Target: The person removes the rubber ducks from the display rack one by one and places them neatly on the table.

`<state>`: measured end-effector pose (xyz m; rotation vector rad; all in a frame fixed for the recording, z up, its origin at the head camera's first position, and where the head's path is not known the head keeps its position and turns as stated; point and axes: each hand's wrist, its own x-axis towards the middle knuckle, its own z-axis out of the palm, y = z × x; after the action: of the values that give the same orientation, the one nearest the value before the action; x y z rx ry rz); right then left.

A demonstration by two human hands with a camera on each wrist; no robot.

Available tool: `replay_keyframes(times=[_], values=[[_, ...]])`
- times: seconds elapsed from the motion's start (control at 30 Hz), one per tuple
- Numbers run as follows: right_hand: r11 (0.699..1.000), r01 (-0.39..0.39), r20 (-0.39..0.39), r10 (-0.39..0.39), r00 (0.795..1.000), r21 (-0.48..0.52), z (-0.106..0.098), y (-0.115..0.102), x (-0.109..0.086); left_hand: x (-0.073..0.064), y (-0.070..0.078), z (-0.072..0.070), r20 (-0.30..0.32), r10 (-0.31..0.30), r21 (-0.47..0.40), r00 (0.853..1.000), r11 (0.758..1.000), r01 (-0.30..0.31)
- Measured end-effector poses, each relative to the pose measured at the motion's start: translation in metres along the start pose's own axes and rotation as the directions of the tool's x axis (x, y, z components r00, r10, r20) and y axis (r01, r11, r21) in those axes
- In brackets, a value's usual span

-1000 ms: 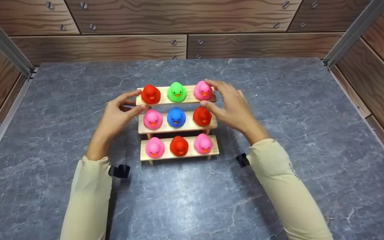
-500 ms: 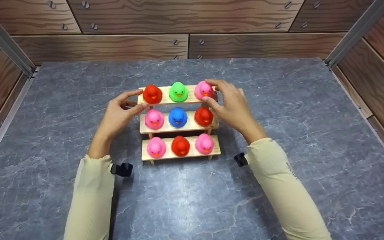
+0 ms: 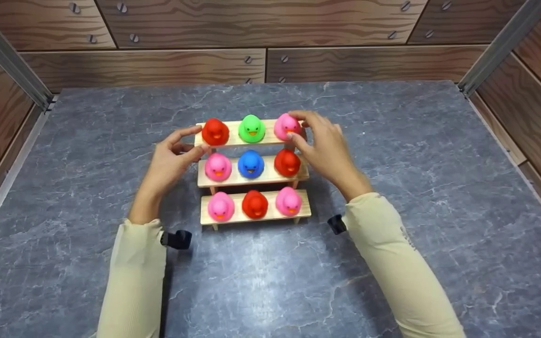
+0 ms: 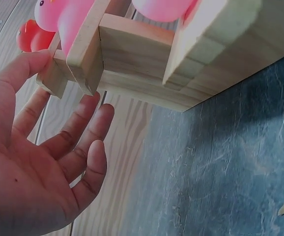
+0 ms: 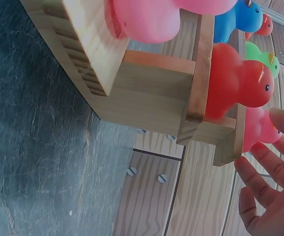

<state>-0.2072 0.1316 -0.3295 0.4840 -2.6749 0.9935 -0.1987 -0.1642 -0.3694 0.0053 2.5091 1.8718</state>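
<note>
The wooden stand (image 3: 237, 211) is set on the grey table (image 3: 251, 277), its three shelves stepped up toward the far side, with a row of three ducks (image 3: 251, 164) on each. At its left end the top shelf (image 3: 269, 130) is lightly pinched between thumb and forefinger of the left hand (image 3: 169, 159); the remaining fingers are loosely bent near the shelf ends. At the other end, the corner pink duck (image 3: 285, 125) is held by the right hand (image 3: 329, 150) — thumb in front, forefinger behind. How firmly it is squeezed cannot be told. The hands are well apart, with the green duck (image 3: 251, 129) and the corner red duck (image 3: 215, 132) between them.

The step in hand seems to be the straightening of that pink duck while the stand is steadied. It is probably best done with a light pinch, low on the body, so that the base is left flat on the shelf and the beak is faced forward like its neighbours'. The right thumb should be withdrawn with care, as the lower red duck (image 3: 287, 163) is placed just below — it could easily be brushed. Any sideways push on the stand should be avoided.
</note>
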Motion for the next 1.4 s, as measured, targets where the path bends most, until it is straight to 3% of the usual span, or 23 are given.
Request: replay_keyframes(times=[0.83,1.13,1.4], values=[[0.999,0.018,-0.053,-0.016,0.998,0.029,0.000,-0.001,-0.002,-0.003,0.000,-0.002,0.052,-0.068,-0.021,0.996,0.997,0.069],[0.999,0.021,-0.104,-0.017,0.994,0.042,-0.010,0.001,-0.003,-0.003,0.000,-0.001,0.057,-0.076,-0.030,0.995,0.997,0.078],[0.992,0.061,-0.148,-0.044,0.988,0.111,-0.029,0.018,-0.006,-0.003,-0.001,-0.001,0.047,-0.082,-0.023,0.995,0.996,0.084]])
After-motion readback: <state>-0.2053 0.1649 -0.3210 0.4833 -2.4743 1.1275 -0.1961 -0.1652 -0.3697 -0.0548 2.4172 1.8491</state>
